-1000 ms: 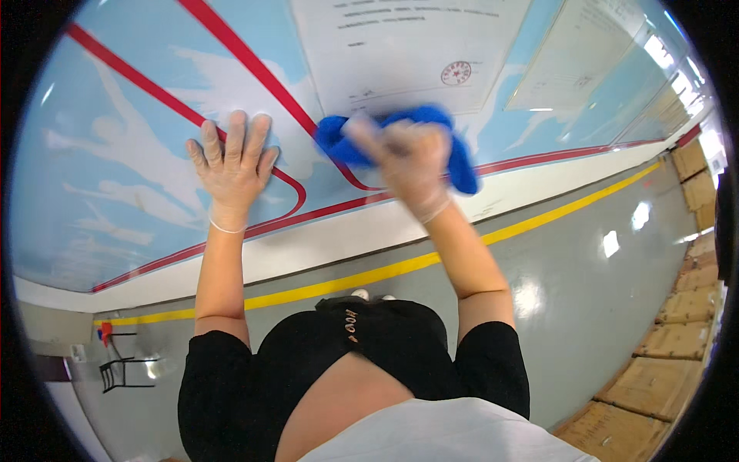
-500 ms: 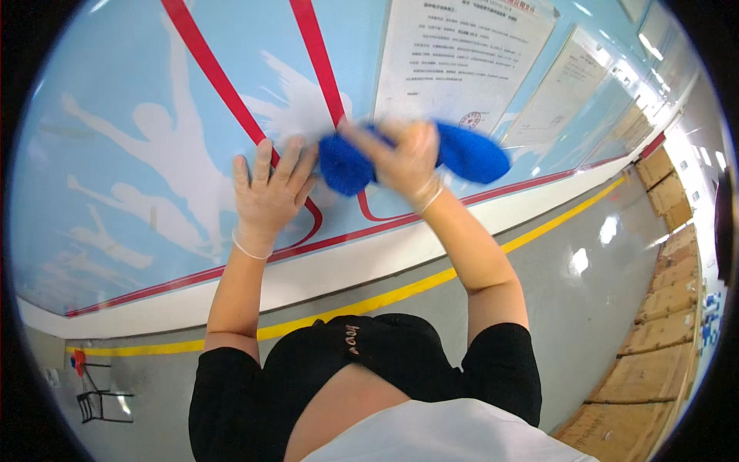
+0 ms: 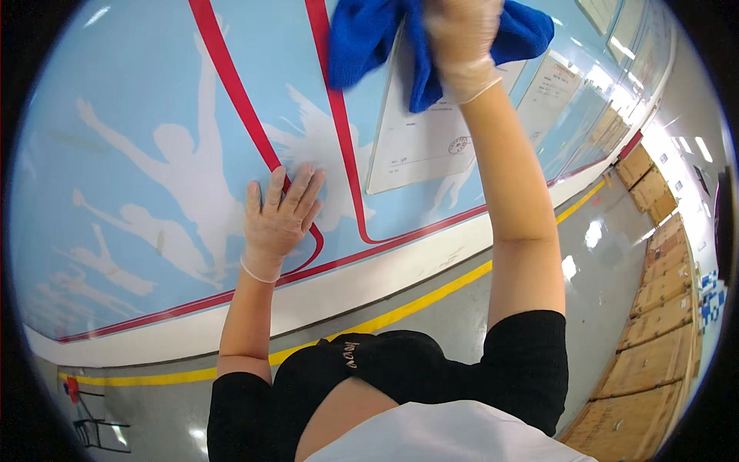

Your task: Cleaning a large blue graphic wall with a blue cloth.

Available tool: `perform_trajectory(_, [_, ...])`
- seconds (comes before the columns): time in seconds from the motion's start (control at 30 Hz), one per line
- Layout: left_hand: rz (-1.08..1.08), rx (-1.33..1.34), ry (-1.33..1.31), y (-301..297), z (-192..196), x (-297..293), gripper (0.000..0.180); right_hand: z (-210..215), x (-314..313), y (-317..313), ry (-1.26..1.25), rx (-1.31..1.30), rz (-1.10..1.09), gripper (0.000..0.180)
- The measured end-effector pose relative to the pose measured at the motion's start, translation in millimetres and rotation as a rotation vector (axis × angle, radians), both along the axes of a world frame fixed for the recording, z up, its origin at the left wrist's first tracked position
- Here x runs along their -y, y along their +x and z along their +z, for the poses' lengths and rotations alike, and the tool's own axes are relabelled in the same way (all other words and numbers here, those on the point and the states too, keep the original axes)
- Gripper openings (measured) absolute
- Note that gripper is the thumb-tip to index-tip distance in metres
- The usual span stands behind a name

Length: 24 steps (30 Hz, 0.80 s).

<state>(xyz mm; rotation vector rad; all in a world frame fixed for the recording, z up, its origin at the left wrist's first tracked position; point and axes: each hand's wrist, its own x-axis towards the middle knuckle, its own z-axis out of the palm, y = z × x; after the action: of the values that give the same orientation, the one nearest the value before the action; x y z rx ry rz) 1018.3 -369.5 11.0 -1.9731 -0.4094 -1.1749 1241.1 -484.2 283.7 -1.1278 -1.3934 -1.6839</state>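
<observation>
A blue cloth is bunched under my right hand, which wears a thin clear glove and is closed on it. The cloth lies across the upper part of a paper notice on the light blue wall panel, and its ends spread out on both sides of the hand. My fingertips there are smeared by motion. My left hand, gloved likewise, rests flat with fingers spread on the panel, over a red stripe beside a white bird shape.
A second notice hangs farther right. Below the wall runs a grey floor with a yellow line. Wooden crates line the right side. A black metal-framed chair stands at the lower left.
My right hand has moved up and right with the blue cloth, from beside the left hand to over the notice. The left hand stays spread on the panel, while the whole view has shifted.
</observation>
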Motion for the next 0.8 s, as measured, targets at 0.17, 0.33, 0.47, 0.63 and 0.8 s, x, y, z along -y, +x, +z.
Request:
perform_trajectory(0.17, [-0.004,0.01,-0.001,-3,-1,1,0.051,35,26,54,0.323,-0.343,0.278,0.043])
perform_trajectory(0.33, [-0.033,-0.001,-0.019,-3,1,4,0.049,71,49,88,0.351,-0.575,0.975,0.036])
perform_trajectory(0.47, [-0.055,-0.019,-0.053,-1,0,5,0.048,65,-8,17,0.217,-0.161,0.257,0.036])
perform_trajectory(0.63, [-0.067,-0.005,-0.059,0,-2,5,0.052,23,-42,-103,-0.009,0.05,0.206,0.026])
perform_trajectory(0.8, [-0.044,-0.014,-0.008,-3,-3,3,0.054,57,-31,-101,-0.179,0.236,-0.054,0.017])
